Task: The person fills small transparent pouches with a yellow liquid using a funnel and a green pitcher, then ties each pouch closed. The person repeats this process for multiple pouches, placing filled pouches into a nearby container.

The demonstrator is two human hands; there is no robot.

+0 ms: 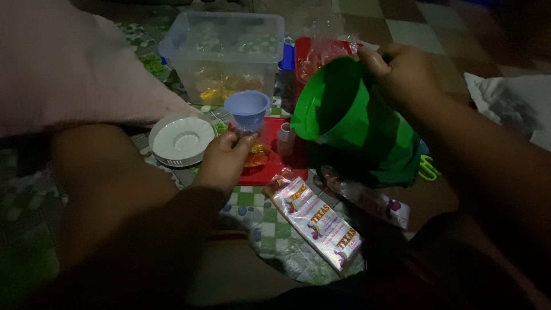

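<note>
Right hand (402, 72) grips the stiff, light green jug (344, 109) at its rim, tilted; left hand (224, 158) pinches the soft, slippery bag (256, 155) under the blue funnel (247, 109), best held at its neck.

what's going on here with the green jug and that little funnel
A person sits on the floor in dim light. The right hand tilts a green jug toward a small blue funnel, which the left hand steadies over something small with orange liquid on a red tray. A clear plastic box stands behind, and flat printed packets lie in front.
</note>
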